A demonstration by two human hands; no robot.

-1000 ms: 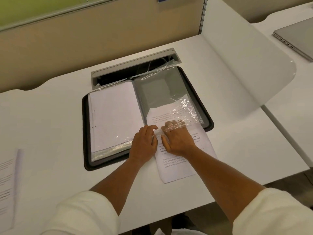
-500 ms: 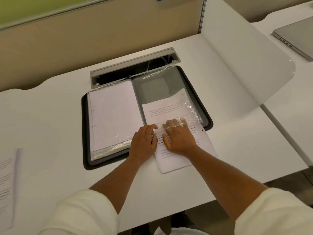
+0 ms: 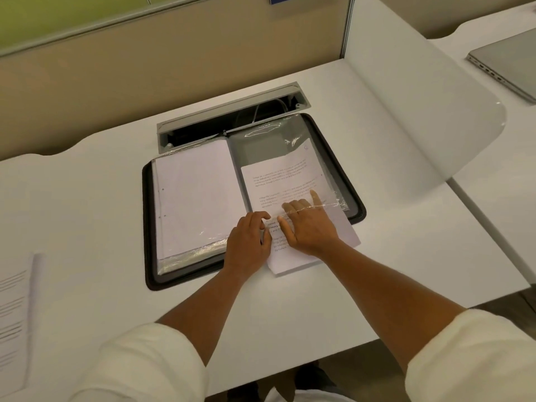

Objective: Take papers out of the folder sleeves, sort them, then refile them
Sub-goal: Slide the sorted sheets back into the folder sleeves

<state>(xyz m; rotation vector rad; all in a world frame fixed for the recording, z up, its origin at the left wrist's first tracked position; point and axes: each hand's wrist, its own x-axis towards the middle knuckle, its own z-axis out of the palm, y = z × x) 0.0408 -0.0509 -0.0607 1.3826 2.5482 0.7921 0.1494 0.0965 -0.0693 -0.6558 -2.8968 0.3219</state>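
A black folder (image 3: pixel 149 227) lies open on the white desk. Its left side holds a clear sleeve with white sheets (image 3: pixel 194 195). On the right side a printed sheet (image 3: pixel 284 178) sits mostly inside a clear plastic sleeve (image 3: pixel 290 132), its lower end sticking out over the folder's front edge. My right hand (image 3: pixel 307 224) lies flat on the sheet, its straight fingers under the sleeve's plastic. My left hand (image 3: pixel 249 242) pinches the sleeve's lower left edge with curled fingers.
A cable tray slot (image 3: pixel 232 117) opens just behind the folder. More printed papers (image 3: pixel 14 314) lie at the desk's left edge. A white divider panel (image 3: pixel 420 91) stands to the right, with a closed laptop (image 3: pixel 510 65) on the neighbouring desk beyond it.
The printed sheet has slid farther up into the right sleeve; less of it sticks out at the front. My right hand moved up with it. My left hand stayed at the sleeve's edge.
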